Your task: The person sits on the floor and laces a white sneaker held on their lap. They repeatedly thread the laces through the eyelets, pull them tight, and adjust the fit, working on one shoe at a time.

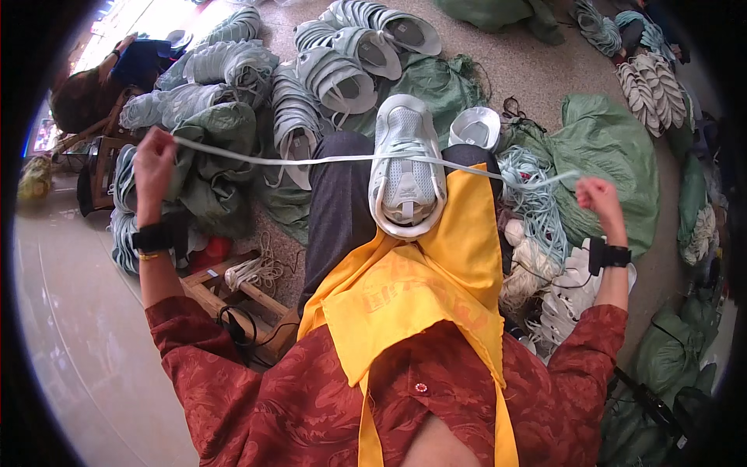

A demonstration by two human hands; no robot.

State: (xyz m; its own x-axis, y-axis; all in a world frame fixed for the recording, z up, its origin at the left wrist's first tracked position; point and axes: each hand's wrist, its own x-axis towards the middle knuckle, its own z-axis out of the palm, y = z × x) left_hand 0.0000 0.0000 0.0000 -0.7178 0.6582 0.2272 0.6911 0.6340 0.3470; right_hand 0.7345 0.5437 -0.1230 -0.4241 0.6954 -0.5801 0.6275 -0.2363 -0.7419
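Person sits w/ a pale grey-white shoe [403, 183] btwn the knees, toe pointing away, opening toward the body; its heel end is against the yellow apron [405, 288]. One long white lace [272, 162] crosses over the shoe's front & runs out to both sides, sagging a bit on the R.

L hand [154, 159] is up & well out to the L, fingers curled tight, pinching one end of the lace. R hand [597, 198] is out to the R, a bit lower in view, fingers bent in, fingertips pinching the other end. Both hands are well apart from the shoe. Black wristband on ea. wrist; red patterned sleeves, dark grey trousers [340, 194] under the apron.

Just R of the shoe's toe: a loose pale shoe upper [475, 128]. Near the R knee: a hank of pale blue laces [545, 210], w/ white cord [533, 268] below it; big green sack [607, 171] behind R hand. Beyond the L knee: stacks of pale shoe uppers [334, 74], nested in rows, plus a dark green sack [218, 171] near L hand. Wooden stool [272, 305] at lower L, w/ a bundle of off-white cord [253, 272] on it. Another person's arm [117, 53] shows at upper L edge, details too blurred to tell.
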